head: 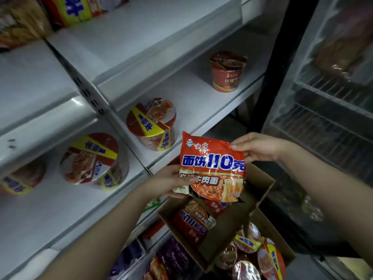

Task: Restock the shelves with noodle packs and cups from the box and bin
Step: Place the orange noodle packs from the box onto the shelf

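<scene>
While you face the white metal shelves (60,209) that slant across the left and centre of the frame, a glass-fronted cooler with wire racks (327,122) fills the right side, a dark post between them. On the middle shelf, three wide red bowl noodle cups with yellow bands sit in a row: one at centre (151,124), one to its lower left (92,160), and one half cut off at the left edge (22,178). A smaller red cup with a crumpled lid (227,70) stands apart toward the upper right of that shelf. Packets crowd the upper left corner, too blurred to read.

Your left hand (173,181) grips the lower left edge of the red-orange instant noodle pack with blue lettering (213,166), fingers curled under it, and your right hand (260,147) pinches its upper right corner. The pack hangs in the air at centre frame, just in front of the shelf edge and above the open brown cardboard box (260,190). More red packs (193,223) lie inside that box. Below it, at the bottom right, a bin (286,257) holds more banded cups (270,257).
</scene>
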Tool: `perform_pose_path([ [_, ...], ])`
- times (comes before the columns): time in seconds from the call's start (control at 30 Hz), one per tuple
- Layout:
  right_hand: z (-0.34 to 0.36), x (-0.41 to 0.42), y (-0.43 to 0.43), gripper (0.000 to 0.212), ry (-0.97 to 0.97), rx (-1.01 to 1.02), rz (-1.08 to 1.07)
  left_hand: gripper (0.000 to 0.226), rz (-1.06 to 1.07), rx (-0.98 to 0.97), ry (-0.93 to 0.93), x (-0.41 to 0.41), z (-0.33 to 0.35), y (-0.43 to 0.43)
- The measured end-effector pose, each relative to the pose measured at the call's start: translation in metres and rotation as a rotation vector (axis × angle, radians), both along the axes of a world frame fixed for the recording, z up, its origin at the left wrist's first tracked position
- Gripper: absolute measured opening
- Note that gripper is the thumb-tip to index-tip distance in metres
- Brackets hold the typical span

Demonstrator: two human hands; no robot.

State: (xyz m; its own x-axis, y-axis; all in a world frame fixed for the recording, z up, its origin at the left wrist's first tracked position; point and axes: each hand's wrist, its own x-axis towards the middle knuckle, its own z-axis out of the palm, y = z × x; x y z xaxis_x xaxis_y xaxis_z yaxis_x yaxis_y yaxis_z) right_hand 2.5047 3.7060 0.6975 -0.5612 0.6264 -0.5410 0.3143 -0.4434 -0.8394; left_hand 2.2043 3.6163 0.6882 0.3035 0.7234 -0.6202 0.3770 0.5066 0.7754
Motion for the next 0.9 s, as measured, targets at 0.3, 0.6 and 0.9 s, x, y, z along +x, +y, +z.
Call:
perform_pose_path([
  [0.3,0.052,-0.084,-0.007,0.091,0.180,-0.119,0.236,0.040,0.249,0.247,-0.085,-0.068,0.064,-0.072],
  [0.6,0.117,-0.192,-0.068,0.092,0.014,0.168,0.735,0.055,0.555,0.452,-0.079,-0.131,0.113,-0.164],
  [0.9,0.205,-0.267,-0.122,0.078,-0.008,0.381,1.000,0.049,0.624,0.571,0.041,-0.178,0.191,-0.253],
])
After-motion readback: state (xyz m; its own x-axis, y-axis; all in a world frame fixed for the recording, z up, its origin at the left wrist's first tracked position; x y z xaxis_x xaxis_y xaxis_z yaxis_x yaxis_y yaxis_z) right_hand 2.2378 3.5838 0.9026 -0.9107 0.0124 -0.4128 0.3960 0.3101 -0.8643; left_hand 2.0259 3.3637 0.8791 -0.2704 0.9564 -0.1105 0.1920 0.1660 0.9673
